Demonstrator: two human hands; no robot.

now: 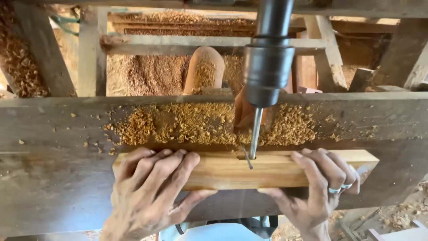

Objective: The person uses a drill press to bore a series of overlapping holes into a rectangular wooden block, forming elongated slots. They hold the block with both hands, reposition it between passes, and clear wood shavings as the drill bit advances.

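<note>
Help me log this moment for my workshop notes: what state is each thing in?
Wood block: lying flat on the bench, held at both ends, one hole started in its top.
Drill bit: lowered, tip in the hole.
Drill chuck: above the block, bit fitted.
Left hand: gripping the block.
Right hand: gripping the block.
Bench: strewn with wood chips.

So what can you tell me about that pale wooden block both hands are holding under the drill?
The long, pale yellow-brown wooden block lies flat and crosswise on a worn grey wooden table, beside a heap of wood chips. The left hand grips its left end, the right hand its right. A thin steel drill bit enters a small hole near its far edge.
</note>
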